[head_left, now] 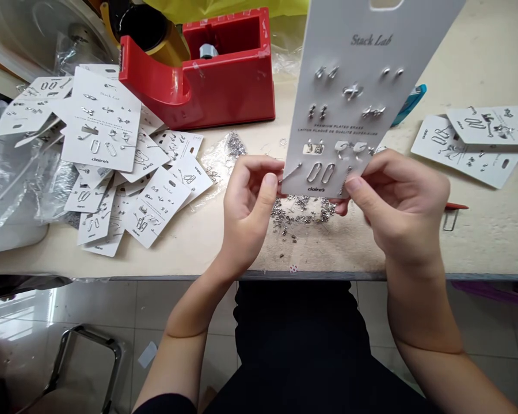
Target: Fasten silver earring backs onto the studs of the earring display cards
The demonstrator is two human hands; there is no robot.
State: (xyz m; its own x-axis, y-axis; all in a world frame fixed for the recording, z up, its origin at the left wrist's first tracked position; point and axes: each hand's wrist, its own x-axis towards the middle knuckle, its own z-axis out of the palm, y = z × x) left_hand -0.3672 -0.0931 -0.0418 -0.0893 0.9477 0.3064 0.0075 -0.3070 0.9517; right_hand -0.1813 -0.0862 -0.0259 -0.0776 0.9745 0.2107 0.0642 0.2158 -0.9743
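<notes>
- Forearms (190,328) reaching over tabletop (328,253) edge
- Left hand (246,213), right hand (397,207) raising earring card (354,98) upright, fingers (267,181) pinching its lower corners
- Loose silver pieces (302,210) lying just beneath

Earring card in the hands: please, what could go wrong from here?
The card is pinched only near its lower edge by the left hand and right hand, so bending might loosen the small earrings. The loose small metal pieces lie just below, near the desk edge, so a careless move could perhaps push some onto the floor.
</notes>
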